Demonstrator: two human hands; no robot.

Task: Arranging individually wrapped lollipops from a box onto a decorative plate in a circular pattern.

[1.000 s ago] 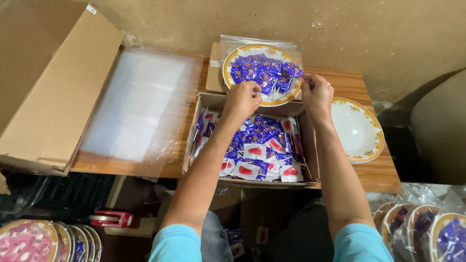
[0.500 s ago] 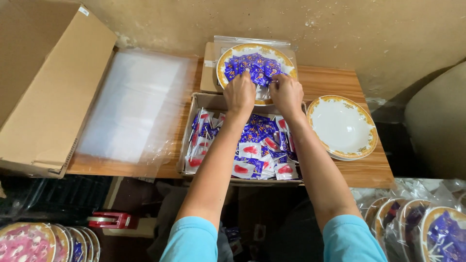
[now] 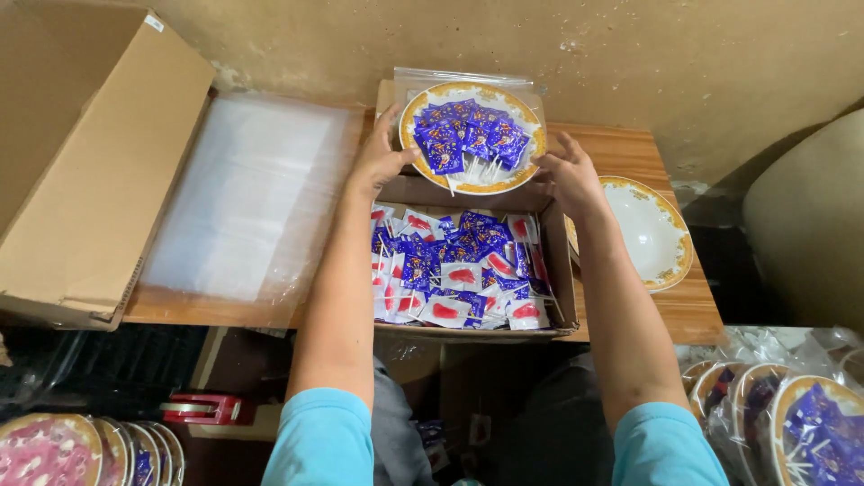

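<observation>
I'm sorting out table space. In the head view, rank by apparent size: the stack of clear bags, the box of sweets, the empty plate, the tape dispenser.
1. Stack of clear bags
2. Box of sweets
3. Empty plate, partly hidden behind the box
4. Tape dispenser, lower down and farther from the camera, so it may look smaller than it is

A wooden table (image 3: 630, 148) bears a sweets carton (image 3: 560, 270), clear bags (image 3: 243, 198), and an empty plate (image 3: 643, 236).

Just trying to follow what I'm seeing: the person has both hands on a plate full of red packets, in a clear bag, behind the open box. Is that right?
Not quite. The packets on the plate are blue, not red, as the head view shows. The rest holds: the left hand and right hand are at the plate's sides, it sits in a clear bag, behind the open box.
</observation>
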